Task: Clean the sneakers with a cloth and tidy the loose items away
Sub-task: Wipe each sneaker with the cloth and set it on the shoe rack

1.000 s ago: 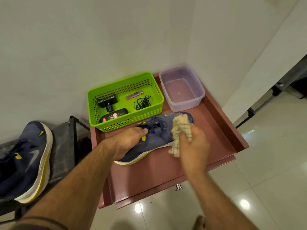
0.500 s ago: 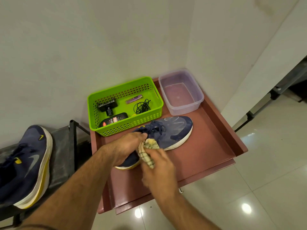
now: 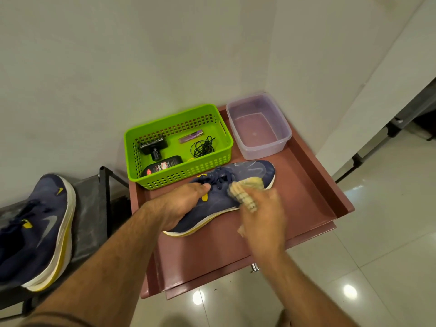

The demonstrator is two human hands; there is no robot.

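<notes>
A navy sneaker [image 3: 245, 172] with a white and yellow sole lies on the reddish-brown tabletop [image 3: 302, 197], toe to the right. My left hand [image 3: 181, 204] grips its heel and collar. My right hand [image 3: 262, 215] holds a bunched checked beige cloth [image 3: 243, 193] against the shoe's side, just behind the toe. The second navy sneaker [image 3: 40, 230] rests on a dark rack at the left.
A green basket [image 3: 226, 135] at the back holds a black brush, a polish bottle [image 3: 162, 166], a purple tube and a coiled black lace. A clear tub [image 3: 283, 128] with water stands at the back right. Walls close off the back; glossy floor tiles lie to the right.
My right hand with the cloth went from the toe back to the middle of the shoe, then forward again toward the toe. My left hand kept its hold on the heel.
</notes>
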